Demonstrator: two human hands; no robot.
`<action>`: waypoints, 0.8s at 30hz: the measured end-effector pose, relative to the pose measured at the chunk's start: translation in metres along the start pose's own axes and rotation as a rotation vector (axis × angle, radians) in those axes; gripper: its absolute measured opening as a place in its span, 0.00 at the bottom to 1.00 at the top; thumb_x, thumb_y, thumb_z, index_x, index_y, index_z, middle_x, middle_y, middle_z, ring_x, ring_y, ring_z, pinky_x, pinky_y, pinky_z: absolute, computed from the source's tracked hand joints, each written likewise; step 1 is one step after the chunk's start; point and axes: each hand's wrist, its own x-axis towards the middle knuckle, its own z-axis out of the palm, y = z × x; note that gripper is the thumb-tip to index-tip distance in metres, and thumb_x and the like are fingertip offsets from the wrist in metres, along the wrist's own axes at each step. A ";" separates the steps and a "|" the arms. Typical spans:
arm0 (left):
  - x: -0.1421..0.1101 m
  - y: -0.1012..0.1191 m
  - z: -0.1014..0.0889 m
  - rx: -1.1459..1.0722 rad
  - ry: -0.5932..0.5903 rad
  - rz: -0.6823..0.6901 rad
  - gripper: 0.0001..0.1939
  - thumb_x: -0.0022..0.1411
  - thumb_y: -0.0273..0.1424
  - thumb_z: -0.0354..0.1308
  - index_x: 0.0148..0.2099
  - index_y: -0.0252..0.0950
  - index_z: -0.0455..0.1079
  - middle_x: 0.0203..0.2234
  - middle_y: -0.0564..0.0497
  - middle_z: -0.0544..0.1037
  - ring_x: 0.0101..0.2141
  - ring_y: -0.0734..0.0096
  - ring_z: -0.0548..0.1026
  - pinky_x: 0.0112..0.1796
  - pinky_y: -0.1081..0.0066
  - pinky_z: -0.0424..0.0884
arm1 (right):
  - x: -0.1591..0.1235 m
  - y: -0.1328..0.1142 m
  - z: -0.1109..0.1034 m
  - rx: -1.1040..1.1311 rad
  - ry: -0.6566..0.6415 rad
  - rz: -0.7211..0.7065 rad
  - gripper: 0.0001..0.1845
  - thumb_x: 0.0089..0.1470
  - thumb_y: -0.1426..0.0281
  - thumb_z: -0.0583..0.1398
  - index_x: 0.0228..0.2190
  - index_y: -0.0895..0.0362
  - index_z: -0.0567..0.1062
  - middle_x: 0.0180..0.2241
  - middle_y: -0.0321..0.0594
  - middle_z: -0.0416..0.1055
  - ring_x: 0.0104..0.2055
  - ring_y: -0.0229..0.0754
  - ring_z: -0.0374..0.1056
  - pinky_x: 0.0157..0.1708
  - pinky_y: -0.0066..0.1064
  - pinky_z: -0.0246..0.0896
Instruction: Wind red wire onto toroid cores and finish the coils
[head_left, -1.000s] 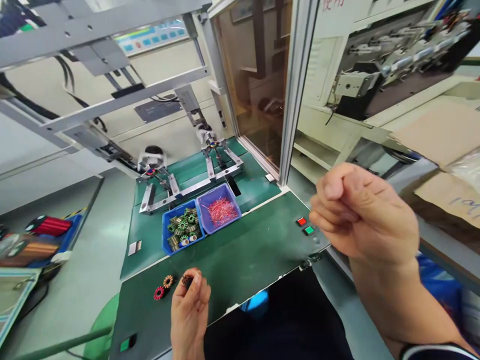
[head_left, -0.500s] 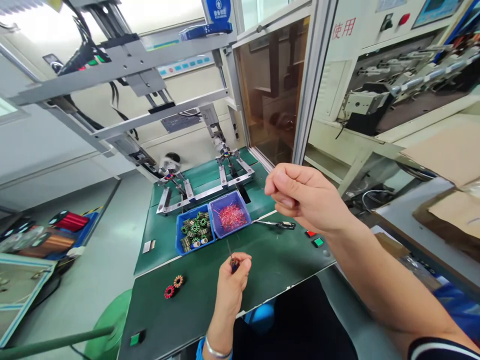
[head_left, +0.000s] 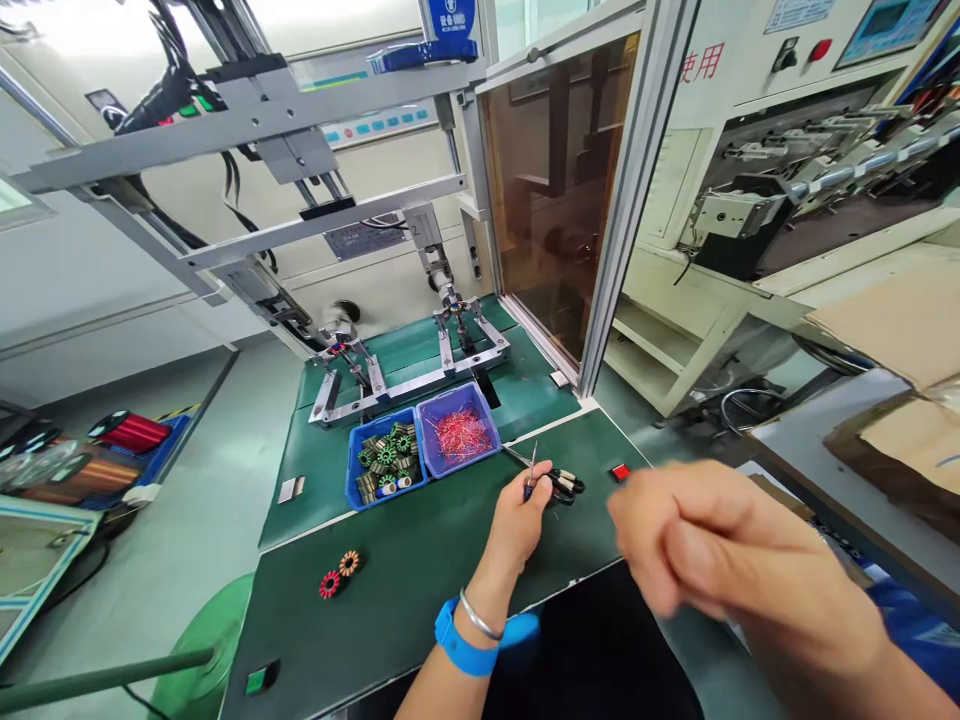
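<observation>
My left hand (head_left: 519,512) is closed around a small dark-blue piece with a thin metal shaft (head_left: 533,458) pointing up; its exact kind does not show. Just beyond those fingers lies a pair of black-handled scissors (head_left: 568,487), partly covered by the hand. My right hand (head_left: 720,545), smeared by motion, is a closed fist above the table's front right edge. Whatever it may hold is hidden. Two wound ring cores, one red (head_left: 330,585) and one copper-coloured (head_left: 349,563), lie on the green table at the left.
A blue bin (head_left: 351,470) holds several green-and-metal cores. Beside it a purple bin (head_left: 491,440) contains red wire scraps. Behind stands a metal clamping fixture (head_left: 409,378) under a machine frame. A red button (head_left: 619,472) and a green button (head_left: 256,681) sit near the table's edges.
My left hand has moved right, up to the scissors, still holding the dark-blue piece. My right fist has dropped lower and to the right.
</observation>
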 end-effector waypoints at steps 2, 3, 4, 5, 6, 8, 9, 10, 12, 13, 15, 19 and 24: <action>0.000 0.001 0.002 0.030 0.001 -0.011 0.11 0.47 0.28 0.71 0.36 0.34 0.81 0.29 0.48 0.80 0.30 0.67 0.73 0.37 0.67 0.67 | -0.024 0.001 0.000 -0.111 -0.004 0.047 0.25 0.63 0.52 0.56 0.23 0.55 0.77 0.17 0.34 0.61 0.19 0.35 0.56 0.21 0.28 0.50; -0.002 0.002 0.003 0.043 -0.003 -0.014 0.11 0.46 0.28 0.70 0.36 0.34 0.81 0.27 0.49 0.79 0.29 0.68 0.71 0.36 0.68 0.66 | -0.034 0.002 -0.002 -0.173 0.012 0.053 0.27 0.63 0.50 0.55 0.23 0.54 0.77 0.16 0.35 0.62 0.20 0.36 0.59 0.22 0.29 0.52; -0.005 0.004 0.003 0.051 -0.010 -0.014 0.12 0.46 0.28 0.71 0.36 0.34 0.81 0.26 0.50 0.78 0.28 0.69 0.70 0.36 0.68 0.65 | -0.043 0.005 -0.004 -0.241 0.046 0.054 0.27 0.63 0.49 0.55 0.22 0.53 0.77 0.17 0.36 0.64 0.20 0.37 0.60 0.23 0.30 0.53; -0.009 0.005 0.003 0.058 -0.019 -0.011 0.13 0.46 0.29 0.70 0.37 0.34 0.81 0.25 0.51 0.77 0.28 0.70 0.69 0.35 0.68 0.65 | -0.049 0.008 -0.007 -0.315 0.094 0.049 0.27 0.62 0.49 0.55 0.22 0.53 0.77 0.17 0.36 0.65 0.21 0.38 0.61 0.23 0.30 0.54; -0.014 0.007 0.003 0.065 -0.032 -0.003 0.14 0.46 0.30 0.70 0.39 0.35 0.81 0.25 0.52 0.76 0.27 0.70 0.69 0.35 0.69 0.64 | -0.054 0.013 -0.010 -0.394 0.153 0.054 0.26 0.62 0.50 0.56 0.22 0.53 0.77 0.17 0.36 0.66 0.21 0.38 0.62 0.23 0.29 0.54; -0.024 0.010 0.003 0.074 -0.067 0.024 0.16 0.47 0.31 0.70 0.42 0.36 0.81 0.24 0.54 0.75 0.27 0.71 0.67 0.34 0.70 0.63 | -0.059 0.028 -0.017 -0.541 0.301 0.095 0.22 0.62 0.53 0.57 0.24 0.53 0.76 0.19 0.36 0.67 0.22 0.38 0.62 0.23 0.29 0.55; -0.028 0.012 0.003 0.075 -0.089 0.035 0.17 0.48 0.32 0.71 0.43 0.36 0.80 0.24 0.55 0.74 0.26 0.72 0.67 0.33 0.70 0.63 | -0.060 0.038 -0.020 -0.606 0.368 0.138 0.21 0.62 0.54 0.57 0.25 0.54 0.76 0.20 0.37 0.68 0.23 0.38 0.62 0.23 0.29 0.56; -0.032 0.014 0.003 0.072 -0.109 0.042 0.18 0.48 0.32 0.71 0.44 0.36 0.80 0.23 0.55 0.73 0.26 0.72 0.67 0.32 0.71 0.62 | -0.061 0.048 -0.023 -0.656 0.429 0.185 0.19 0.62 0.55 0.57 0.27 0.54 0.76 0.22 0.37 0.69 0.24 0.39 0.63 0.23 0.29 0.57; -0.039 0.017 0.004 0.062 -0.131 0.042 0.20 0.48 0.33 0.71 0.45 0.37 0.78 0.23 0.55 0.73 0.27 0.71 0.67 0.31 0.72 0.63 | -0.061 0.068 -0.027 -0.700 0.552 0.258 0.18 0.61 0.54 0.58 0.31 0.55 0.76 0.23 0.36 0.68 0.24 0.40 0.62 0.24 0.29 0.58; -0.041 0.018 0.004 0.063 -0.133 0.041 0.21 0.48 0.32 0.71 0.46 0.37 0.78 0.24 0.55 0.74 0.27 0.71 0.68 0.31 0.72 0.63 | -0.061 0.078 -0.028 -0.696 0.588 0.290 0.18 0.60 0.53 0.58 0.33 0.55 0.76 0.23 0.36 0.67 0.24 0.40 0.62 0.24 0.29 0.58; -0.045 0.019 0.005 0.089 -0.127 0.049 0.22 0.48 0.32 0.71 0.47 0.37 0.77 0.25 0.54 0.75 0.25 0.73 0.67 0.30 0.72 0.63 | -0.060 0.092 -0.028 -0.652 0.600 0.356 0.21 0.59 0.51 0.58 0.36 0.57 0.76 0.21 0.33 0.63 0.24 0.39 0.59 0.24 0.29 0.57; -0.049 0.021 0.006 0.155 -0.104 0.098 0.21 0.49 0.31 0.70 0.47 0.38 0.78 0.27 0.53 0.77 0.23 0.75 0.66 0.28 0.73 0.63 | -0.053 0.105 -0.021 -0.470 0.491 0.384 0.24 0.58 0.49 0.58 0.30 0.58 0.75 0.21 0.31 0.58 0.25 0.36 0.54 0.26 0.29 0.52; -0.044 0.020 0.006 0.172 -0.132 0.079 0.23 0.50 0.31 0.69 0.50 0.38 0.76 0.27 0.54 0.78 0.27 0.70 0.74 0.33 0.71 0.69 | -0.045 0.125 -0.010 0.123 0.555 0.470 0.30 0.41 0.44 0.69 0.22 0.60 0.75 0.17 0.28 0.56 0.20 0.29 0.47 0.18 0.23 0.41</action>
